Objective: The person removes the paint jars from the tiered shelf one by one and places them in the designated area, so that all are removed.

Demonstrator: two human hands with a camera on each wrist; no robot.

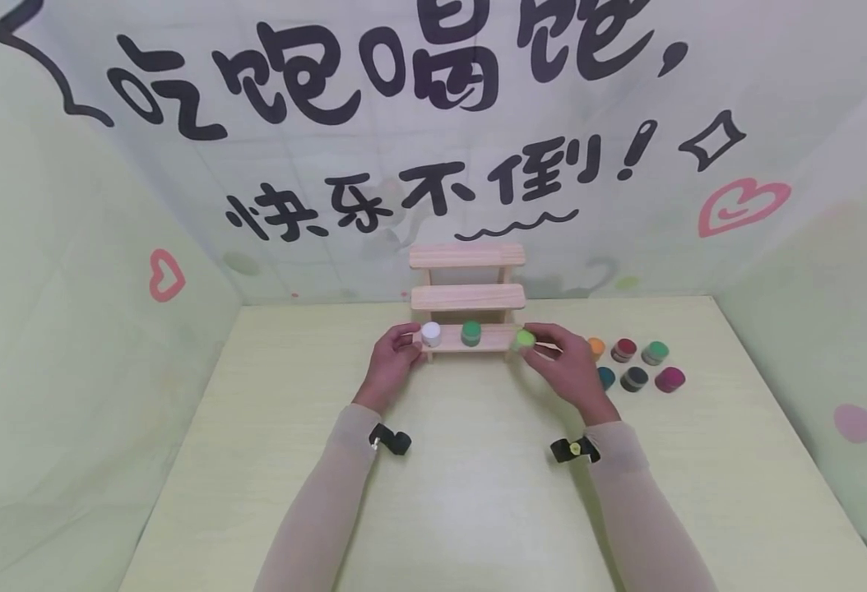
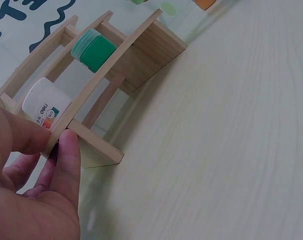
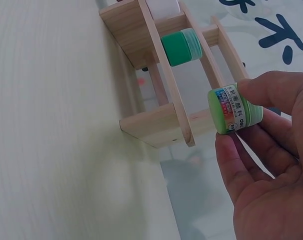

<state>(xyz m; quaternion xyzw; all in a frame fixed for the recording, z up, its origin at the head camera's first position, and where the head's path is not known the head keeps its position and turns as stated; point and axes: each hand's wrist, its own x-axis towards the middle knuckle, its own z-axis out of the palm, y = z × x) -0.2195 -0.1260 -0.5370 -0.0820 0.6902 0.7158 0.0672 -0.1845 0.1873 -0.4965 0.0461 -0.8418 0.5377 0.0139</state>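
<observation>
A light wooden three-step rack [image 1: 468,297] stands against the back wall. On its lowest step sit a white paint jar [image 1: 431,334] at the left and a green paint jar [image 1: 471,333] in the middle. My left hand [image 1: 394,362] grips the left end of that step, thumb and fingers pinching the board beside the white jar. In my right hand [image 1: 568,367] a light green paint jar [image 3: 234,108] is pinched between thumb and fingers. It is at the right end of the lowest step; the right wrist view shows it tilted, slightly off the board.
To the right of the rack, several paint jars stand in two rows on the table, among them a dark red jar [image 1: 623,350], a black jar [image 1: 635,378] and a magenta jar [image 1: 670,379]. My right hand partly covers the orange jar [image 1: 596,349] and the teal jar [image 1: 606,378].
</observation>
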